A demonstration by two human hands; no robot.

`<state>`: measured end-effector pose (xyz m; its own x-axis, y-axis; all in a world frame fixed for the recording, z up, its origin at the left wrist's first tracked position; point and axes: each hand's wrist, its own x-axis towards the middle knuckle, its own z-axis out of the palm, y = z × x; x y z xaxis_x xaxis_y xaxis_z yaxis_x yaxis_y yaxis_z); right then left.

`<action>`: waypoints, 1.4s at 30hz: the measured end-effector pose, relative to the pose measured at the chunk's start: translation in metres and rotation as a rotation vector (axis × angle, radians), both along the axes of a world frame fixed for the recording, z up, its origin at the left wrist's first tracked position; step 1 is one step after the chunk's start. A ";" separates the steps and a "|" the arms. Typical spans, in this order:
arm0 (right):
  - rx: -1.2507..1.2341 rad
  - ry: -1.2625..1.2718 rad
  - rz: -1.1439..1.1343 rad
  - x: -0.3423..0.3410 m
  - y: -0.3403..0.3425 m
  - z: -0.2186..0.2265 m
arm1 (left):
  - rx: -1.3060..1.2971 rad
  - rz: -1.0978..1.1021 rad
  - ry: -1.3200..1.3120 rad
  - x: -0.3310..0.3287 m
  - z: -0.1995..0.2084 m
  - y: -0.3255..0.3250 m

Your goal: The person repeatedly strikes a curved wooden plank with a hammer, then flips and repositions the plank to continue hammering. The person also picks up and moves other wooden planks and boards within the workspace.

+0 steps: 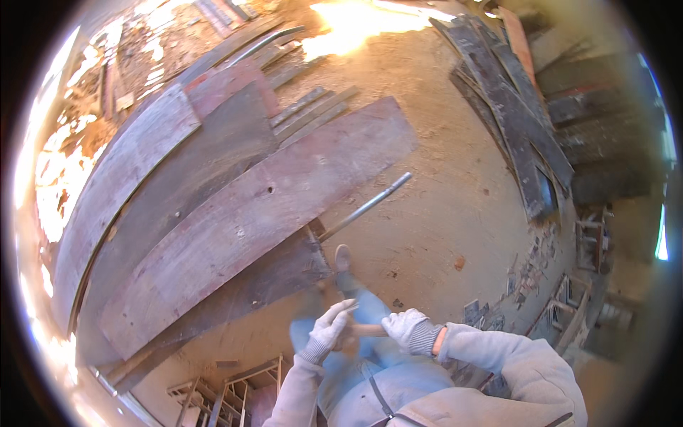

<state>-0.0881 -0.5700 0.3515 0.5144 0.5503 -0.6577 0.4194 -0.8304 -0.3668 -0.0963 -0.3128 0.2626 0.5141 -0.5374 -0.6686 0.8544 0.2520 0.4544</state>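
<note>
A tool with a pale wooden handle (pixel 367 330) lies crosswise in front of my lap. My right hand (pixel 410 329), in a whitish knit glove with a grey cuff, is closed round the handle's right end. At the other end my left hand (pixel 330 328), gloved the same way, holds the tool with its fingers partly stretched. The tool's head by the left hand is blurred and partly covered, so its kind is unclear. Below are my legs in blue trousers (pixel 373 306), one shoe (pixel 342 257) showing on the dusty floor.
Long worn boards (pixel 256 206) lie stacked on the left, with a metal pipe (pixel 366 206) jutting out beside my foot. Dark planks (pixel 505 107) are piled at the far right. Wooden frames (pixel 235 391) stand low on the left; rubble (pixel 530 270) is strewn to the right.
</note>
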 end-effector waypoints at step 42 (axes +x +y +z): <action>1.158 -0.002 -1.723 0.556 -0.299 -0.202 | 0.471 1.423 0.063 0.211 -0.081 0.084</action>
<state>0.4682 -0.8693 0.1492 0.8402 -0.3204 -0.4375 -0.3593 0.2754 -0.8917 0.1151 -0.2288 0.1815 0.3723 0.6386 -0.6735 0.0482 0.7114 0.7012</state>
